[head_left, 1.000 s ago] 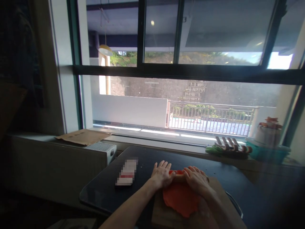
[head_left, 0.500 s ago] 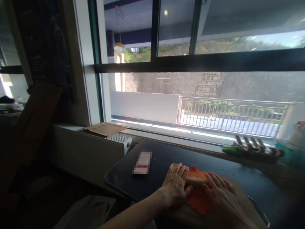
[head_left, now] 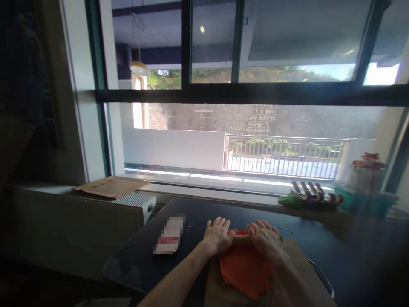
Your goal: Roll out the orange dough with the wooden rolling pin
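Under my two palms lies a wooden rolling pin (head_left: 242,240), whose bare middle shows between them. My left hand (head_left: 219,235) rests flat on its left part, fingers stretched forward. On the right part, my right hand (head_left: 263,236) is also flat with the fingers extended. Neither hand wraps round the pin, and its ends are hidden. Beneath the pin, an orange-red sheet of clay or dough (head_left: 246,270) with an uneven edge spreads toward me. It lies on a tan board (head_left: 295,260); my right forearm covers part of both.
The dark table (head_left: 134,264) holds a blurred-out pinkish item (head_left: 169,236) at left. A metal loop (head_left: 322,277) shows beside the board. On the sill are a brown slotted rack (head_left: 313,194), a green object (head_left: 289,200) and a teal container (head_left: 358,200). A radiator (head_left: 137,213) stands left.
Both hands have pushed the rolling pin forward toward the sheet's far edge, so more orange surface shows on my side. My view has turned to the right.
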`<state>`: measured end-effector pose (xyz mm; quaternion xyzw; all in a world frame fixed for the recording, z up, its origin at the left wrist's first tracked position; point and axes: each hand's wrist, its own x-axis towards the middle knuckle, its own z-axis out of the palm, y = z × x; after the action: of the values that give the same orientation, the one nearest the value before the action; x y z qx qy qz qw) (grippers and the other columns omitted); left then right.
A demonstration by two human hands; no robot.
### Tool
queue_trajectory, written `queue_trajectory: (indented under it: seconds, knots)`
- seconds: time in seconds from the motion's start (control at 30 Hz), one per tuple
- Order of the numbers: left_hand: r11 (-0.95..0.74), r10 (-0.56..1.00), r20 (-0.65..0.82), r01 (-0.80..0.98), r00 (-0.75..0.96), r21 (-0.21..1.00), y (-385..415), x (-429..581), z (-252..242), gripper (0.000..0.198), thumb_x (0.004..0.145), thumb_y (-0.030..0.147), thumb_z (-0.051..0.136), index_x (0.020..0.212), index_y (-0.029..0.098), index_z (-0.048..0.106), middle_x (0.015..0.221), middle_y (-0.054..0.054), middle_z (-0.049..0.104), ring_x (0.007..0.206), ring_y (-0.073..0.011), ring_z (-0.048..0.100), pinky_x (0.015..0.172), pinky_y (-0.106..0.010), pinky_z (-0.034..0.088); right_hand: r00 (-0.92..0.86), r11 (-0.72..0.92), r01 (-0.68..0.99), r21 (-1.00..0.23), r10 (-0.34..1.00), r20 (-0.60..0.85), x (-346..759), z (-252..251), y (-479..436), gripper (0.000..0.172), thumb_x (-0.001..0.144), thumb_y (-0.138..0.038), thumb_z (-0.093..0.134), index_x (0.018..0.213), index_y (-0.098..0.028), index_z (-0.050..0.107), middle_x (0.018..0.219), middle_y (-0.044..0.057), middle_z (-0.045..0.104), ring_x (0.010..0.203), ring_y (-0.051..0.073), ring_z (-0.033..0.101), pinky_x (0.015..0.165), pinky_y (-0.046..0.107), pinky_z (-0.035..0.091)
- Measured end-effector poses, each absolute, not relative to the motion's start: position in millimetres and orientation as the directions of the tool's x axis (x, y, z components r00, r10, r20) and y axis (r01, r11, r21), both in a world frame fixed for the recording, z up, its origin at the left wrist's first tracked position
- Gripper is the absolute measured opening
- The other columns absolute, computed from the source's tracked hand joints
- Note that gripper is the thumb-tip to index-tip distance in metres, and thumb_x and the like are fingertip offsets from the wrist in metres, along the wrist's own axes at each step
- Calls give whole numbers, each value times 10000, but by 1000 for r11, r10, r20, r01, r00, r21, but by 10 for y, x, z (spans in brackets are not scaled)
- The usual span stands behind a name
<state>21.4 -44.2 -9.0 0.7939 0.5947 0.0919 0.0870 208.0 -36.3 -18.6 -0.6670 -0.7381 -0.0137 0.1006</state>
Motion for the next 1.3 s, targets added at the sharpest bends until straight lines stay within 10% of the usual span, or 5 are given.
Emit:
queue_trajectory:
  seconds: [0.23, 0.67, 1.1, 1.3]
  knots:
    - [-434, 901, 96, 888, 424, 150, -972, 182, -76, 630, 933, 428, 248, 1480, 118, 289, 1549, -102, 282, 1451, -262, 169, 1173, -527, 112, -157, 179, 965, -195, 980, 122, 2294, -235, -1008, 520, 976, -405, 259, 1437, -225, 419, 1501, 48, 370, 1414, 227, 240, 1152, 435, 152]
    - [-260, 966, 35, 958, 258, 123, -318, 247, -29, 679, 935, 519, 138, 1448, 140, 368, 1526, -109, 335, 1432, -278, 239, 1136, -559, 194, -164, 181, 952, -247, 983, 87, 2213, 24, -385, 484, 987, -404, 213, 1119, -282, 663, 1236, 56, 616, 1251, 268, 460, 1015, 481, 320]
    - [-502, 864, 118, 856, 490, 124, -1100, 85, -217, 614, 931, 492, 328, 1486, 232, 287, 1544, -33, 235, 1435, -274, 223, 1185, -504, 149, -248, 254, 900, -355, 967, 65, 2519, -223, -1352, 543, 967, -417, 268, 1461, -220, 379, 1537, 36, 283, 1428, 204, 195, 1171, 411, 72]
    - [-500, 866, 107, 855, 489, 139, -1019, 84, -101, 577, 937, 485, 294, 1454, 238, 368, 1520, -34, 309, 1428, -276, 243, 1177, -515, 169, -285, 297, 869, -396, 954, 90, 2579, -136, -1234, 515, 976, -410, 250, 1401, -221, 472, 1482, 43, 402, 1393, 211, 288, 1155, 398, 158]
